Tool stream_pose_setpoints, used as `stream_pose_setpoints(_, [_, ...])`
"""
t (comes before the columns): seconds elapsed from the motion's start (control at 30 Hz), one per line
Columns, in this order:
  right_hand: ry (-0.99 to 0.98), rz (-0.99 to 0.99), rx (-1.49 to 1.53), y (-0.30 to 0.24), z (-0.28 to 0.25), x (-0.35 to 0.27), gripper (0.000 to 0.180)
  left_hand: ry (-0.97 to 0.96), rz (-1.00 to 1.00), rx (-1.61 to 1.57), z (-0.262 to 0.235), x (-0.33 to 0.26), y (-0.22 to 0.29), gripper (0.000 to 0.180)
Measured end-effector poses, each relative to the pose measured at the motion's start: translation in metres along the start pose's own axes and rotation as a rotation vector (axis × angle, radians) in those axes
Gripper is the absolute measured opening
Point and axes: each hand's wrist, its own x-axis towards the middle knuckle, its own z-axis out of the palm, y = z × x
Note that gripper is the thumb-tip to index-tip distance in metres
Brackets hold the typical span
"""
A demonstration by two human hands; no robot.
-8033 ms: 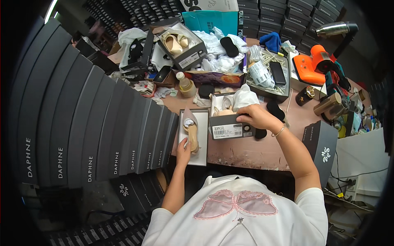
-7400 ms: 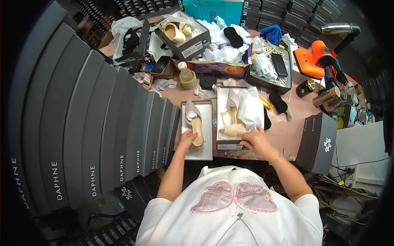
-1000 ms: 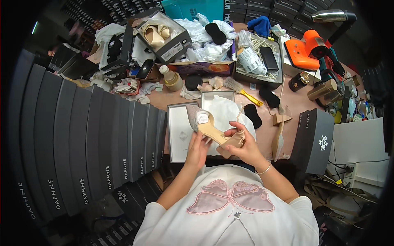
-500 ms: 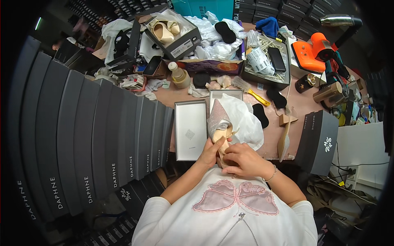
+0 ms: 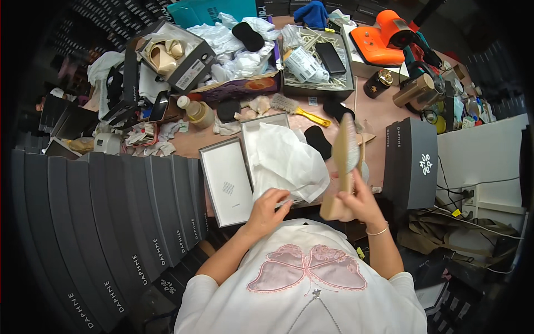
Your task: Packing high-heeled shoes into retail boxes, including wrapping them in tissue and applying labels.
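In my right hand (image 5: 361, 205) is a beige heeled shoe (image 5: 340, 158), raised at the right of the open box, toe up and block heel down, slightly blurred. My fingers wrap its middle, and its sole side is turned to the left. My left hand (image 5: 268, 212) has bent fingers with the thumb apart; nothing shows in it. It is at the near edge of the white tissue paper (image 5: 286, 158), which spreads over the open shoe box (image 5: 267, 122). The box lid (image 5: 225, 186) lies to the left, its white inside up. Behind the raised shoe, the other shoe (image 5: 364, 158) is partly hidden.
Dark grey shoe boxes (image 5: 105, 222) stand in a row at the left; another box (image 5: 413, 161) is at the right. Farther back are a yellow-handled brush (image 5: 311, 116), a bottle (image 5: 197, 113), black pads (image 5: 318, 142), a box of sticks (image 5: 339, 83) and an orange device (image 5: 375, 44).
The shoe held in both hands over my lap is now in my right hand only, lifted to the right. My left hand has moved to the tissue paper. The view has shifted right.
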Motion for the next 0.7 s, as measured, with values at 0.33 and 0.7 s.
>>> stream_pose_setpoints(0.33, [-0.151,0.098,0.577,-0.013,-0.045,-0.039,0.072,0.449,0.172,0.208,0.028,0.071,-0.031,0.024])
stream_pose_setpoints(0.7, [-0.494,0.16,0.49,-0.032,0.061,0.069,0.056,0.598,0.286,0.198,-0.078,0.02,0.054,0.028])
